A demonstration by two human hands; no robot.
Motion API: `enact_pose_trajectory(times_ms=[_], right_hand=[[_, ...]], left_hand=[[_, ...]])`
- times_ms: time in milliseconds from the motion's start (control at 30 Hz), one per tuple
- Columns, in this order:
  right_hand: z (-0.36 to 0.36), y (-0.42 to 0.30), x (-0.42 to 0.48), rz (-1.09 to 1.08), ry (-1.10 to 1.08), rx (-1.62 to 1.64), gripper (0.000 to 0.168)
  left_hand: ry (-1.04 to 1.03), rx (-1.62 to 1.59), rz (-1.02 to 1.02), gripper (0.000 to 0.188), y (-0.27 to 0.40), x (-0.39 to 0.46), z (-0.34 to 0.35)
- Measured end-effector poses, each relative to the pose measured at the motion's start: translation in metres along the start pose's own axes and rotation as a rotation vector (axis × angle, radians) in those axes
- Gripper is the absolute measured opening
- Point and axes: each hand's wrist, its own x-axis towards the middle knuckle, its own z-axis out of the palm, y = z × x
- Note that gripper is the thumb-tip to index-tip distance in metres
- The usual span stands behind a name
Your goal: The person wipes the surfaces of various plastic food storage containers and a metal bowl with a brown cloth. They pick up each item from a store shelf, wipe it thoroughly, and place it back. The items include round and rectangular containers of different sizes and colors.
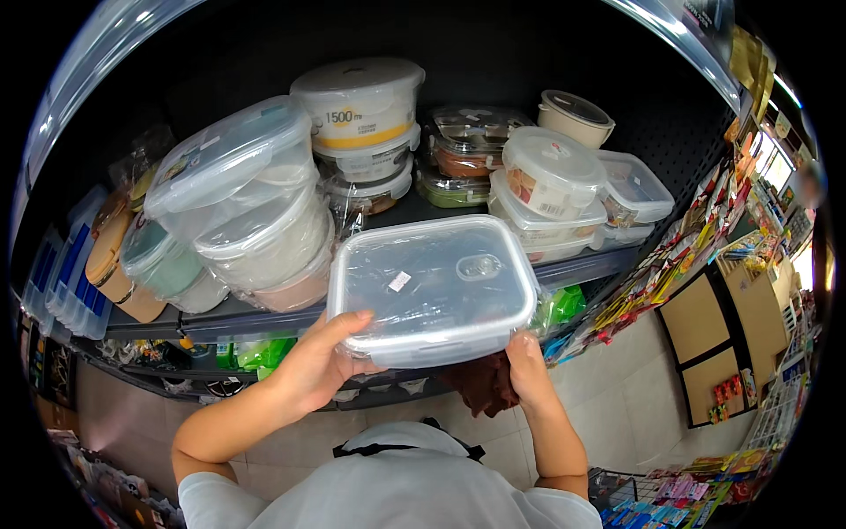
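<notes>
A rectangular clear plastic food container [429, 284] with a rounded lid, a small price sticker and plastic wrap is in front of me, at the shelf's edge. My left hand [324, 357] grips its near left corner, thumb on the lid and fingers underneath. My right hand [527, 360] is at its near right corner and also holds a dark reddish-brown cloth [482, 383] that hangs below; whether its fingers grip the container too, I cannot tell. Behind the container stand a stack of round tubs [360, 125] and a stack of lidded containers [555, 172].
Wrapped tubs [264, 244] are stacked on the left of the dark shelf [251, 324], beside blue-edged containers [79, 284]. Glass-lidded boxes [479, 132] and a cream pot [575, 119] stand farther back. Green packages [261, 354] lie below. Hanging snack packets [634, 297] line the right side.
</notes>
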Motion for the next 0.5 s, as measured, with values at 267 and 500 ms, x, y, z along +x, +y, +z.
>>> enact_pose_trajectory(times_ms=[267, 500], right_hand=[[-0.005, -0.001, 0.045, 0.119, 0.012, 0.092, 0.056], [-0.028, 0.0, 0.067, 0.119, -0.08, -0.142, 0.056]], left_hand=[[0.065, 0.034, -0.03, 0.043, 0.012, 0.025, 0.01], [0.116, 0.012, -0.02, 0.044, 0.016, 0.042, 0.009]])
